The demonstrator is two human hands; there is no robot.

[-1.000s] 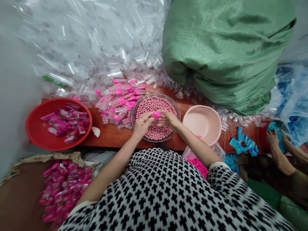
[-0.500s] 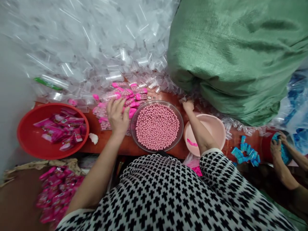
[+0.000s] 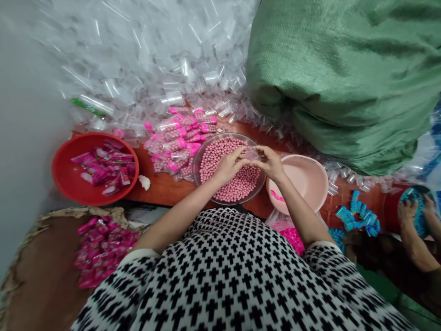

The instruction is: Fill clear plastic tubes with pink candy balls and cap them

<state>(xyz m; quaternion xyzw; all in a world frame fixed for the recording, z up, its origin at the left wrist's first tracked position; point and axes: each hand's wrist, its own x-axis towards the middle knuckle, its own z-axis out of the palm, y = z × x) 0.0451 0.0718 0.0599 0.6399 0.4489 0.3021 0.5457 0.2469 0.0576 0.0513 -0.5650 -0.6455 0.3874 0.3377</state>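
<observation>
Above a bowl [image 3: 197,177] of pink beads [image 3: 229,186], my left hand [image 3: 231,165] and my right hand [image 3: 270,162] meet, fingers curved toward each other. Between their fingertips is a small clear plastic container [image 3: 249,154], gripped from both sides; its exact shape is blurred. Left of the bowl lies a pile of bead-filled clear tubes with pink caps [image 3: 177,143]. A pale pink basin [image 3: 310,177] stands to the right, under my right forearm, with a few bright pink pieces [image 3: 276,196] in it.
Clear empty containers [image 3: 165,69] heap across the back. A large green sack [image 3: 327,78] bulges at the back right. At left is a red basin [image 3: 94,197] of pink packets [image 3: 103,168]. Blue capped tubes [image 3: 360,216] and another person's hands [image 3: 408,214] in blue beads are far right.
My left hand has moved right from the filled tubes to above the beads. My right hand has come left from the clear containers, and a clear container is now between my hands.
</observation>
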